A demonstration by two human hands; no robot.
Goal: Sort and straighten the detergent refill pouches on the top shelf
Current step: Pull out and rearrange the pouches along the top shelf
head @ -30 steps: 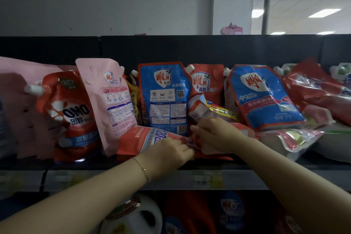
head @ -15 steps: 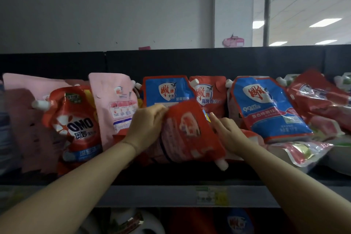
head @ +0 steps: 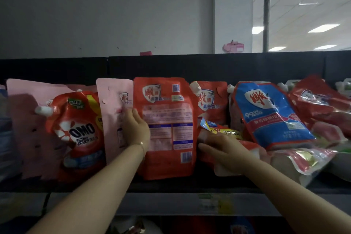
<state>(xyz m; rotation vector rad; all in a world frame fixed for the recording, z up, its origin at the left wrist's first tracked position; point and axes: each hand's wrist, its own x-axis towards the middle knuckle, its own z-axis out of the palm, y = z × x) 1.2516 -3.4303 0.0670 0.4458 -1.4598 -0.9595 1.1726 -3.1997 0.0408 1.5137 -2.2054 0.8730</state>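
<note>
red pouch point(head: 167, 127) is upright now at the middle of the shelf point(head: 171, 186), back label out, base close to the front edge, squeezed between the pink pouch point(head: 112, 112) on its left and the heap on its right. left hand point(head: 135, 127) has its left seam, thumb in front and fingers seemingly tucked behind, so that reads as a grip. right hand point(head: 224, 148) lies loose with fingers stretched flat over a lying pouch point(head: 252, 150), tips just beside the red one's lower right edge, clasping nothing. omo pouch point(head: 79, 131) stands toward the left end, and the blue pouch point(head: 269, 116) leans back toward the right end. these look like soft, liquid-filled bags: bottom-heavy, floppy up top, slick film. best hold, i'd say, is on the stiff side seams or a top corner, one hand steadying the belly, because a pinch in the middle would just slosh and sag. letting go too soon could tip it forward off the front edge.
</note>
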